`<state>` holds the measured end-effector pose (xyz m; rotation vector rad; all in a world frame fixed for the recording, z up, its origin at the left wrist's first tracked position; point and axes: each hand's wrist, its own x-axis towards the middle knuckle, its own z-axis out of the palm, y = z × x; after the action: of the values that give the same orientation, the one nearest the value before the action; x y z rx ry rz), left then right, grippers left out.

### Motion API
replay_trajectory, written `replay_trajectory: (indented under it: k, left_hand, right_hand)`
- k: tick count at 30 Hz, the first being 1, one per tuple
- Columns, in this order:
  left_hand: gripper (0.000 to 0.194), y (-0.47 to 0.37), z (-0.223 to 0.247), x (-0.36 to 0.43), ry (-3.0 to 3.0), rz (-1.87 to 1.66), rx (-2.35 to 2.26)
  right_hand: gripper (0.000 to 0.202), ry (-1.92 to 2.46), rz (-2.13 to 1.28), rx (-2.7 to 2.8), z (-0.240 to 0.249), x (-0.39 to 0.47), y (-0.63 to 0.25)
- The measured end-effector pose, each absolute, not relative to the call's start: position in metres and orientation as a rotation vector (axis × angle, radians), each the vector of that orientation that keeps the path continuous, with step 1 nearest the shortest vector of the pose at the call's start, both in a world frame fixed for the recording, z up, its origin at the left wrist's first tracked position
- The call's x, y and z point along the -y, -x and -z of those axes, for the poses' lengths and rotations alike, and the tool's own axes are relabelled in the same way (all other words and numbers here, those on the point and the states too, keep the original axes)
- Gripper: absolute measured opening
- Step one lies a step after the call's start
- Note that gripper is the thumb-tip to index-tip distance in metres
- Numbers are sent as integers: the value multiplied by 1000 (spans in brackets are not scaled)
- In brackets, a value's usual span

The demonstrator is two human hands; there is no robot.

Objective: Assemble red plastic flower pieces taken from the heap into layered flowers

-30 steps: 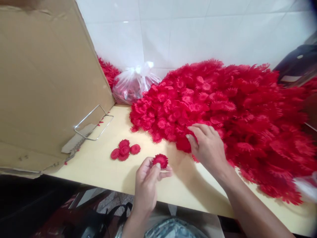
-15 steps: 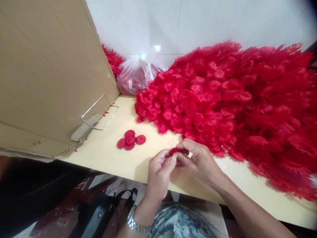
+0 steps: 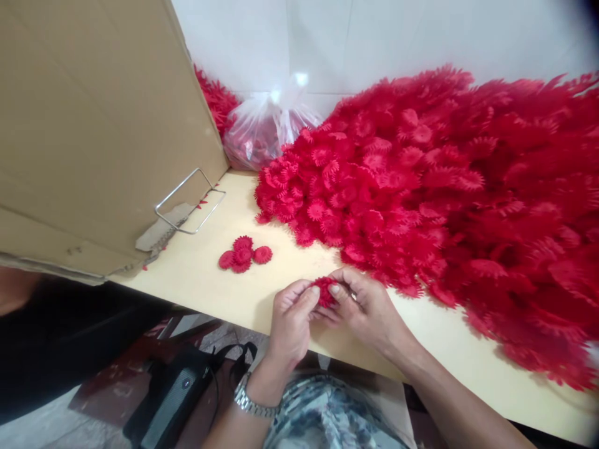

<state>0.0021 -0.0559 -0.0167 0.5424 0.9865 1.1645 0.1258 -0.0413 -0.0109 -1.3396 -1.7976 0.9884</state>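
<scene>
Near the front edge of the pale yellow table [image 3: 187, 290], my left hand [image 3: 292, 321] pinches the left side of a red flower piece [image 3: 324, 293], thumb on top. On its other side, my right hand [image 3: 367, 312] grips the same piece between thumb and fingers. Several finished-looking round red flower pieces [image 3: 242, 255] lie in a small cluster left of my hands. Behind and to the right spreads a large heap of red flower pieces [image 3: 397, 187], close to my right hand.
A large cardboard box [image 3: 93, 125] stands at the left, with a bent wire frame [image 3: 191, 202] beside it. A tied clear plastic bag [image 3: 262, 134] leans near the wall. A person's black sleeve [image 3: 70, 343] and a black bag [image 3: 173, 399] are at lower left.
Both thumbs now press on the red piece, which shows more of its face between my hands. My hands sit slightly farther left in the view, which has shifted a little.
</scene>
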Motion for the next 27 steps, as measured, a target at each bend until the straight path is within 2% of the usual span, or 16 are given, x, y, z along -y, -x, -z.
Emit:
replay_trajectory:
  k: [7, 13, 17, 19, 22, 27]
  left_hand:
    - [23, -12, 17, 54, -529, -1266, -1098]
    - [22, -12, 27, 62, -613, -1304, -1095]
    - [24, -9, 25, 64, -578, -1305, -1073]
    - [24, -5, 20, 61, -508, -1343, -1097]
    - [24, 4, 13, 56, -510, -1348, -1141]
    - [14, 13, 10, 52, -504, -1289, -1072]
  right_hand:
    - [8, 1199, -443, 1948, 4, 41, -138]
    - [11, 1256, -638, 1979, 6, 40, -137]
    - [15, 1248, -875, 1815, 6, 41, -137]
    - [14, 1261, -886, 1637, 5, 37, -141]
    - [10, 1385, -647, 1545, -1, 20, -150]
    - [15, 1513, 50, 1947, -15, -11, -153]
